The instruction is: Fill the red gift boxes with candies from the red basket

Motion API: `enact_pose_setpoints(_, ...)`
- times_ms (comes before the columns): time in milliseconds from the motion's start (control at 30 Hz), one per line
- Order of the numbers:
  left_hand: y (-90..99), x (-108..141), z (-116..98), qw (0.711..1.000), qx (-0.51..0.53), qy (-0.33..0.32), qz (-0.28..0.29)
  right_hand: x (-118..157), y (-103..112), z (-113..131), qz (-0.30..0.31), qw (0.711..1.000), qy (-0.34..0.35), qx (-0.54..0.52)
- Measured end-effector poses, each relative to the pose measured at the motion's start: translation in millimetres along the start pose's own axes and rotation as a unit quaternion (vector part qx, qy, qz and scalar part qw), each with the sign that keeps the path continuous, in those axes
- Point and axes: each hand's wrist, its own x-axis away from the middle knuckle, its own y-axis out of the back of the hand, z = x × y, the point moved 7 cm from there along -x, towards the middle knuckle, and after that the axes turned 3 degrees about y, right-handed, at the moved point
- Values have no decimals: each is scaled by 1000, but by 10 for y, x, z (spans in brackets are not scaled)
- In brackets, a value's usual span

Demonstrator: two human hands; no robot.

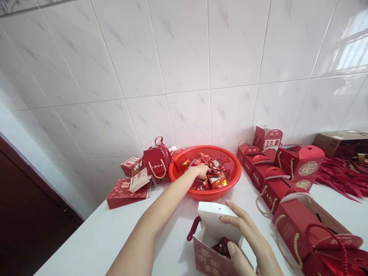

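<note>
My left hand (pixel 202 171) reaches into a red plastic basket (pixel 211 195) of small wrapped candies (pixel 217 180). Its fingers are bent down together among the packets, and the tips are hidden. Close to me, my right hand (pixel 253 241) grips an opened red-and-white gift box (pixel 211 255). The thumb is at the box's opening, and the other fingers rest against its raised white flap. Inside lie some dark red wrapped pieces (pixel 222 246). A dark red ribbon (pixel 193 229) sticks out at the box's left side.
Red gift boxes with rope handles (pixel 267 191) line the right side. Behind them are loose red ribbons (pixel 336 176) and a cardboard box (pixel 330 143). Left of the basket stand a ribboned red box (pixel 155 163) and a flat red box (pixel 123 193). A tiled wall (pixel 186 115) backs the white table (pixel 86 237).
</note>
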Motion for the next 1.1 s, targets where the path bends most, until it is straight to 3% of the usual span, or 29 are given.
enact_pose_setpoints(500, 248, 39, 230, 969, 223, -59, -89, -19, 10, 13, 8, 1000, -2, -15)
enact_pose_setpoints(633, 157, 46, 175, 987, 149, -32, -45, -23, 17, 15, 8, 1000, -7, -21)
enact_pose_setpoints(833, 37, 75, -114, 999, -11, -35, -3, -21, 15, 16, 9, 1000, 0, -25)
enact_pose_setpoints(1100, -64, 121, -209, 997, -26, -58, 44, -22, 24, 38, 5, 1000, 10, -6)
